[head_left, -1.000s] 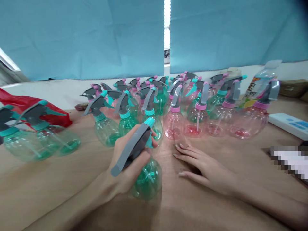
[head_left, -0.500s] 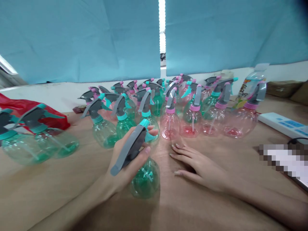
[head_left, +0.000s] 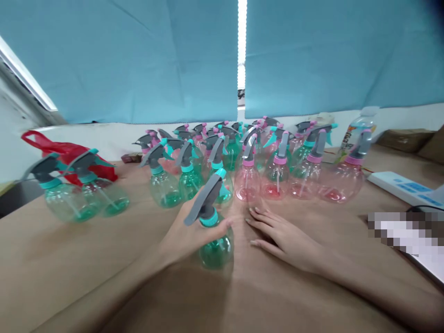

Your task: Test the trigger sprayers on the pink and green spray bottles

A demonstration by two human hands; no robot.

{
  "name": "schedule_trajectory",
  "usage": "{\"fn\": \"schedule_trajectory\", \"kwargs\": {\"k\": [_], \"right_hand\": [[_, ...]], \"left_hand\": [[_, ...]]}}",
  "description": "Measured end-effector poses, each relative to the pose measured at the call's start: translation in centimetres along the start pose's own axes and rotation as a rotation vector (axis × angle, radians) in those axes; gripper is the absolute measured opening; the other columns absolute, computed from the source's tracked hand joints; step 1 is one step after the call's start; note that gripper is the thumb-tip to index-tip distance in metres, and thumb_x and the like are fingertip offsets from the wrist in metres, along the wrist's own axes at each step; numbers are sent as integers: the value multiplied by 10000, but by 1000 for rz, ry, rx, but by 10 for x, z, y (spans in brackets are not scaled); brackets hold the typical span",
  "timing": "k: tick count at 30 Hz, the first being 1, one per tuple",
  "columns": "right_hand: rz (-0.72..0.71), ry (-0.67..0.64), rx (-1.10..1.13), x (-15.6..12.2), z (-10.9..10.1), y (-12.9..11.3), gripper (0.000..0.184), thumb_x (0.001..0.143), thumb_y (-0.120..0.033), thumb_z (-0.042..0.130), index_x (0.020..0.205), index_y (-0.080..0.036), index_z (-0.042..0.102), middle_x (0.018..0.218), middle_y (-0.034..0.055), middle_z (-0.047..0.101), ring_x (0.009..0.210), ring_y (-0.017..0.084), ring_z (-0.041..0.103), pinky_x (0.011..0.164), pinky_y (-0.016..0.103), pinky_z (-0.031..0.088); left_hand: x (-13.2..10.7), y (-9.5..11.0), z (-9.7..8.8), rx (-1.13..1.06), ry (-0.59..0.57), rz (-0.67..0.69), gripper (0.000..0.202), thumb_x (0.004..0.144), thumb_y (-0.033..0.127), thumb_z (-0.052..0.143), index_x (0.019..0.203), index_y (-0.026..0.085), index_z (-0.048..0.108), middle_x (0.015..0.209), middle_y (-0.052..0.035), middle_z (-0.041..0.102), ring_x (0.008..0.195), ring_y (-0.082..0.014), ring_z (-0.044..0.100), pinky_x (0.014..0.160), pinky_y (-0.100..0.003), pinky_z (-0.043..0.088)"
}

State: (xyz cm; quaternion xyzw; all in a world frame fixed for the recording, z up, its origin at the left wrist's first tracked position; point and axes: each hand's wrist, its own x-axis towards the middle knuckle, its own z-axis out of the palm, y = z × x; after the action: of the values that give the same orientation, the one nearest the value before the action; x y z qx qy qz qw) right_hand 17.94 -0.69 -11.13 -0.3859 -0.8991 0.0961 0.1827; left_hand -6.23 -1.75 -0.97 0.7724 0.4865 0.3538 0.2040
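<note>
My left hand is wrapped around a green spray bottle that stands close in front of me, its thumb across the upper body just under the turquoise collar. The other fingers are behind the bottle, mostly out of sight. The bottle has a grey trigger head with a turquoise nozzle. To its right, my right hand lies flat on the table with fingers outstretched and holds nothing. Just beyond its fingertips stands a pink spray bottle, beside another pink spray bottle.
Several green and pink spray bottles crowd the back of the wooden table. Two green ones stand apart at left, near a red plastic bag. A labelled drink bottle, a white power strip and a blurred-out flat object are at right.
My left hand has shifted from the bottle's trigger head down to its collar and upper body. My right hand stays flat. The camera view has swung slightly left.
</note>
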Motion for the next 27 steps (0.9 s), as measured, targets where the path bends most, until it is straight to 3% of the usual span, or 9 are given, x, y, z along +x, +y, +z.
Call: {"fn": "schedule_trajectory", "kwargs": {"k": [2, 6, 10, 15, 19, 24, 27], "right_hand": [[-16, -9, -37, -1, 0, -3, 551, 1004, -484, 409, 1389, -111, 531, 1470, 172, 474, 1388, 330, 386, 1122, 530, 356], [-35, -48, -70, -5, 2, -12, 534, 1018, -450, 378, 1404, -105, 511, 1470, 160, 478, 1391, 326, 382, 1119, 525, 363], [-29, -87, -12, -6, 3, -22, 539, 996, -473, 432, 1412, -136, 499, 1488, 134, 463, 1397, 309, 375, 1128, 515, 354], [31, -109, 161, 2, -4, -35, 583, 935, -445, 566, 1451, -215, 423, 1436, 125, 531, 1272, 312, 532, 1044, 515, 444], [43, -98, 227, 12, -4, -44, 510, 935, -401, 567, 1406, -245, 453, 1356, 120, 594, 1180, 314, 594, 971, 513, 491], [53, -114, 245, 25, 3, -57, 359, 946, -407, 540, 1264, -239, 546, 1220, 95, 662, 1064, 281, 641, 878, 450, 539], [-1, -97, 224, 37, 7, -66, 311, 960, -378, 513, 1237, -246, 564, 1278, 91, 639, 1123, 277, 620, 929, 459, 519]], "left_hand": [[-5, -2, 1, 35, 8, -29, 384, 759, 367, 674, 1124, 283, 587, 800, 5, 661, 698, -219, 616, 607, -331, 496], [-18, -5, -1, -27, -16, -26, 480, 823, 384, 638, 1275, 273, 517, 1089, -29, 682, 981, -251, 646, 830, -371, 512], [-30, -6, -4, -123, -21, -35, 399, 874, 409, 607, 1223, 229, 541, 1199, -52, 671, 1107, -251, 623, 945, -390, 481], [-40, -3, -9, -24, 15, -69, 300, 886, 397, 602, 1122, 212, 589, 1092, -39, 707, 1022, -246, 654, 897, -392, 496], [-56, -9, -27, 34, 34, -70, 317, 883, 417, 612, 1137, 228, 582, 1098, -36, 717, 1016, -250, 665, 893, -398, 506], [-85, -40, -63, 170, 184, -143, 290, 883, 474, 601, 1038, 230, 623, 955, -43, 740, 882, -265, 697, 767, -387, 537], [-94, -66, -87, 189, 306, -204, 412, 877, 539, 580, 1141, 224, 580, 1071, -80, 721, 922, -282, 699, 597, -317, 524]]}}
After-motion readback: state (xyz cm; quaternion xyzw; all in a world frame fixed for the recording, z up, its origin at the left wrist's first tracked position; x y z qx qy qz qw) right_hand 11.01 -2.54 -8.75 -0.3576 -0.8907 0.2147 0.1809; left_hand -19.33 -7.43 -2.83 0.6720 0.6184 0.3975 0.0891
